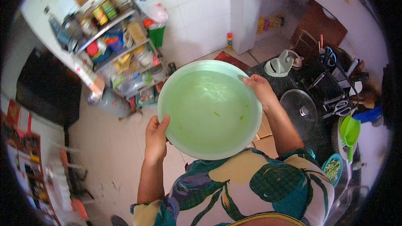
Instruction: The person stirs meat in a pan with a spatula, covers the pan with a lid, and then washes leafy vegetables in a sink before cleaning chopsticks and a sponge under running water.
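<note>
A wide, pale green basin [209, 64] is held up in front of my body, above the tiled floor. Clear water [201, 122] fills much of it, with light rippling on the surface and a few small green plant bits [216, 113] in it. My left hand [157, 135] grips the near left rim, thumb on top. At the upper right rim, my right hand [260, 90] has the same hold, its thumb over the edge. The fingers under the basin are mostly hidden.
On the right, a dark stone counter [317, 146] bears a glass pot lid [298, 110], scissors [340, 108], a green strainer [350, 130] and a blue basket of cut green vegetables [333, 168]. A loaded metal shelf rack [106, 26] stands upper left. A cardboard box [265, 144] sits below the basin.
</note>
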The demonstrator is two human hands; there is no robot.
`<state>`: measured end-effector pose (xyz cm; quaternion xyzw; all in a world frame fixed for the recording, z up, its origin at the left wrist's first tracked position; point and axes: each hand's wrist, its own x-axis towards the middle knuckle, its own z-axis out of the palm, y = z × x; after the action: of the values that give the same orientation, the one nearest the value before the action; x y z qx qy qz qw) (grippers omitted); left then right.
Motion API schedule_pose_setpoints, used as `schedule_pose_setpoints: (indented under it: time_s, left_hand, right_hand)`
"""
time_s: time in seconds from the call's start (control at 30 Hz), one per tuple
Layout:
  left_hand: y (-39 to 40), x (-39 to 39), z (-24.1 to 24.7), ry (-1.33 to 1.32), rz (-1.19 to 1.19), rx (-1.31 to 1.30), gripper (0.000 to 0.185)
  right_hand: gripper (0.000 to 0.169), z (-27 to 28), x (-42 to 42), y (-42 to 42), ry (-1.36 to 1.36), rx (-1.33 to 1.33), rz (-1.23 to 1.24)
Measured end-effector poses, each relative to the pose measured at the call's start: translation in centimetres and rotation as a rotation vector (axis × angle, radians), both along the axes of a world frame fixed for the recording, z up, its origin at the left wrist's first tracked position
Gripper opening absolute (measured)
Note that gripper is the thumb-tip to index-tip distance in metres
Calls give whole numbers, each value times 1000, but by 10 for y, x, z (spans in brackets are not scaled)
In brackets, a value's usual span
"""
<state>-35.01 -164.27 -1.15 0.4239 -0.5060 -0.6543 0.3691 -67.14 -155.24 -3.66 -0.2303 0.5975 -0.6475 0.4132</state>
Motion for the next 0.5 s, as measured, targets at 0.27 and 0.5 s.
schedule_pose_setpoints:
  time_s: [0.27,0.5]
  left_hand:
    - [-176,-120,-11,-40,-96,-8,18]
    - [-308,-236,-18,-30,-254,2,16]
  right_hand:
    - [23,-9,-92,-110,73,-1,-202]
    - [23,-1,-188,-205,57,64,-365]
